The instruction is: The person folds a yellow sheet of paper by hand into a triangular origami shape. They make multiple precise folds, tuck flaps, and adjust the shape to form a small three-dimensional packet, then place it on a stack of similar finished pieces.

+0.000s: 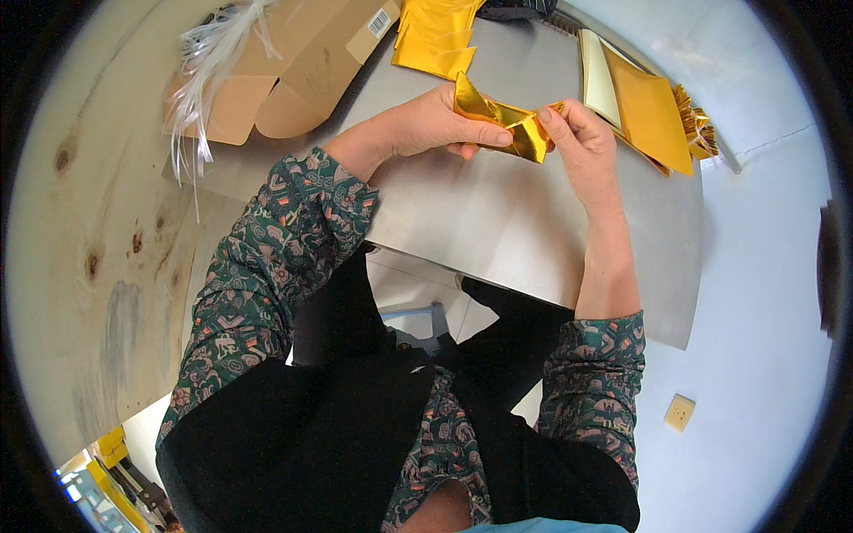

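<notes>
Between my two hands, above the grey metal tabletop (498, 213), is a piece of shiny gold foil paper (524, 129), partly folded with one pointed corner standing up. My left hand (435, 123) grips its left part, thumb lying across the front. At the other end my right hand (582, 142) pinches the upper right corner between thumb and fingers. Some of the left fingers are hidden behind the foil. A stack of flat gold foil sheets (435, 40) lies on the table just beyond my hands.
An open brown cardboard box (324, 67) lies at the far left, with a bundle of white ribbons (209, 75) over it. On the far right are a gold folder-like sheet (647, 111), cream paper (598, 75) and bunched gold foil pieces (697, 129). A wooden board (115, 204) borders the left.
</notes>
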Available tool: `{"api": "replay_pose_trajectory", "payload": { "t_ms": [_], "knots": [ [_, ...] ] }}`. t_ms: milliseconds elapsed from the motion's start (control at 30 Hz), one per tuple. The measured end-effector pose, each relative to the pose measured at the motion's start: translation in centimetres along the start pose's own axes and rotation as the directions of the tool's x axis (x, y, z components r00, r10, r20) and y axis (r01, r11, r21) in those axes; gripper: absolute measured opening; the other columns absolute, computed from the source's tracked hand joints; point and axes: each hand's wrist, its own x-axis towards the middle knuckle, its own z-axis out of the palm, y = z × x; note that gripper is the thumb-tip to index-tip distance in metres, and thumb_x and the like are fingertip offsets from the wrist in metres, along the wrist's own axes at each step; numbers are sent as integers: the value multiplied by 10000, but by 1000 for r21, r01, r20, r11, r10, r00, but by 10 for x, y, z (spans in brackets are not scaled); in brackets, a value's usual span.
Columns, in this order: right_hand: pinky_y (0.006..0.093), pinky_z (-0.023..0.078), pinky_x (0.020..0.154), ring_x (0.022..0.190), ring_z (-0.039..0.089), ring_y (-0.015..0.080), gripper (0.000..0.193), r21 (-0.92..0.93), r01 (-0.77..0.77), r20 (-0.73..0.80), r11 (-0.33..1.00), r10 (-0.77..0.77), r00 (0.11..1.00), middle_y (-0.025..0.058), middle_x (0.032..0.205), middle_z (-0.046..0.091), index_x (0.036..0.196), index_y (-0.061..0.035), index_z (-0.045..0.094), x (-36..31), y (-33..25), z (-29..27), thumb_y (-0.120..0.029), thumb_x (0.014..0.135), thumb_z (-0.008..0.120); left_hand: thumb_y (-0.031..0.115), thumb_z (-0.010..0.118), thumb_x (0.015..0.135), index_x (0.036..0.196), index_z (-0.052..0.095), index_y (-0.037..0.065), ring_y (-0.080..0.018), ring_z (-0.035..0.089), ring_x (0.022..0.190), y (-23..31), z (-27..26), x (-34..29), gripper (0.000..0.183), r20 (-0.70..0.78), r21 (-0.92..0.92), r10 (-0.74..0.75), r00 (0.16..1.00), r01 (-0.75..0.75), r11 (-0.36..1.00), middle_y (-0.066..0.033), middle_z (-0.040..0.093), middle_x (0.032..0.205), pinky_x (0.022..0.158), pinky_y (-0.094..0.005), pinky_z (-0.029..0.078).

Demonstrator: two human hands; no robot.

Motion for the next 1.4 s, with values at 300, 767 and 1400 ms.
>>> {"api": "replay_pose_trajectory", "payload": {
  "t_ms": [300,767,1400],
  "knots": [
    [223,465,675,730,572,66,175,99,-192,50,976,188,981,-10,812,629,951,-58,634,-1,-7,3,-230,984,634,299,757,893,944,697,91,-32,526,613,-2,-6,6,222,-155,-99,156,976,-172,980,51,603,752,545,-193,420],
    [222,463,683,746,572,61,191,17,-147,95,989,145,985,-13,824,639,965,-41,646,-2,-7,-2,-221,1007,596,298,781,869,968,707,85,-18,531,603,-2,-5,5,246,-176,-66,102,979,-115,991,53,621,758,526,-175,407],
    [262,536,718,784,664,120,236,286,-98,-175,953,153,973,48,914,680,1198,-30,603,-2,-5,21,-117,979,617,241,674,957,1213,620,87,-98,663,899,-4,10,9,304,-157,-367,63,986,-117,923,-4,685,1071,783,-240,548]
  ]
}}
